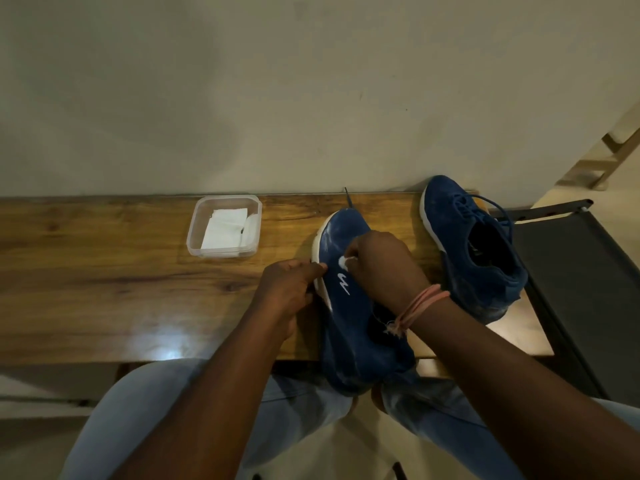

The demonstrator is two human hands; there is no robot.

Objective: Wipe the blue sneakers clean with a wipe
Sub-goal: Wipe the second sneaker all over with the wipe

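Pinching a balled wipe (343, 261) against the sneaker's (349, 306) side — right fingers (353, 252); left fingers (311, 268) grip its sole.

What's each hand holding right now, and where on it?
Left hand grips the near sneaker at its white sole edge. Right hand pinches a bunched white wipe against the sneaker's side.

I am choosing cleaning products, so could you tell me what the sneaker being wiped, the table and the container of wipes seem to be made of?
The sneaker being wiped: blue fabric or suede-like upper, matte and fuzzy-looking, with a smooth white sole, probably rubber or foam. The table: wood or wood-look laminate, with visible grain and a glossy light reflection. The container: clear plastic, since the white wipes show through its walls.
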